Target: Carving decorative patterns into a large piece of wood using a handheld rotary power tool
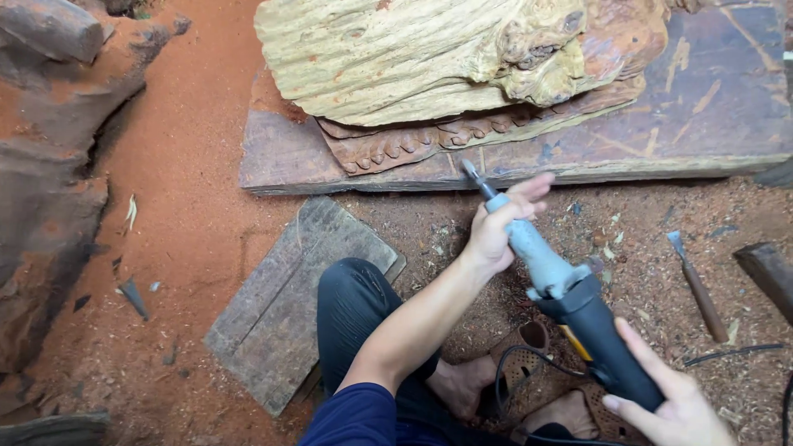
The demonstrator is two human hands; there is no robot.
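A die grinder (549, 277) with a pale grey neck and a black body runs from lower right up to a small bit near the carved wood. My left hand (498, 225) wraps the grey neck just behind the bit, fingers partly spread. My right hand (671, 399) grips the black body at the lower right. The bit points at a large pale carved wood piece (429, 58) that lies on a dark flat slab (710, 107). My knee in dark trousers (355, 306) is below the tool.
A chisel with a wooden handle (698, 289) lies on the sawdust to the right. A grey plank (289, 306) lies by my knee. Rough red wood blocks (49, 165) line the left side. A black cord (727, 353) trails at right. Brown sandals (529, 363) cover my feet.
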